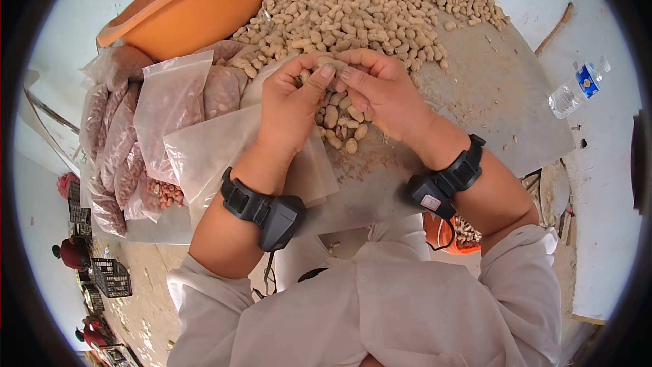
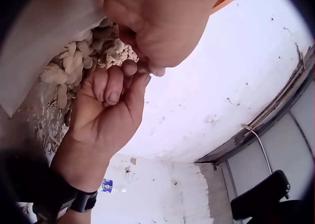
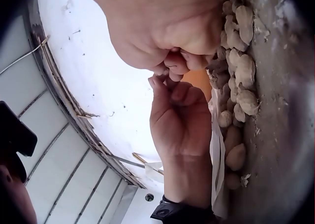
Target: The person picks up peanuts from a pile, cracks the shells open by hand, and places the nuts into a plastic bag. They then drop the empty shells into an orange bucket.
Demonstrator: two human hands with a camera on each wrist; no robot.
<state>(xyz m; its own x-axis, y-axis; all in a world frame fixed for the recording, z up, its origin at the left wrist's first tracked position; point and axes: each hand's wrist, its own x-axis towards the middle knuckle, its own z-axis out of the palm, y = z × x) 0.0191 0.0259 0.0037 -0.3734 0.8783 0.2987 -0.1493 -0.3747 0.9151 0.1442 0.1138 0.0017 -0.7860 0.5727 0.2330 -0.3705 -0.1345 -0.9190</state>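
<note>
Both hands meet fingertip to fingertip over the near edge of the peanut heap [image 1: 353,7]. In the head view my left hand [image 1: 288,98] pinches an unshelled peanut [image 1: 331,62] between thumb and curled fingers. The right hand [image 1: 394,98] grips the same peanut from the other side, its thumb close to the left thumb. Curled fingers mostly hide the peanut in both wrist views. Below the hands lies a small cluster of unshelled peanuts [image 1: 331,117], seen as loose peanuts [image 3: 244,71] beside the right hand in the right wrist view.
Filled plastic bags [image 1: 122,143] lie at the left, with flat clear bags [image 1: 217,153] near my left forearm. An orange basin [image 1: 190,10] stands behind them. An orange bucket [image 1: 438,231] with shells is below the table edge. A plastic bottle [image 1: 576,90] lies at the right.
</note>
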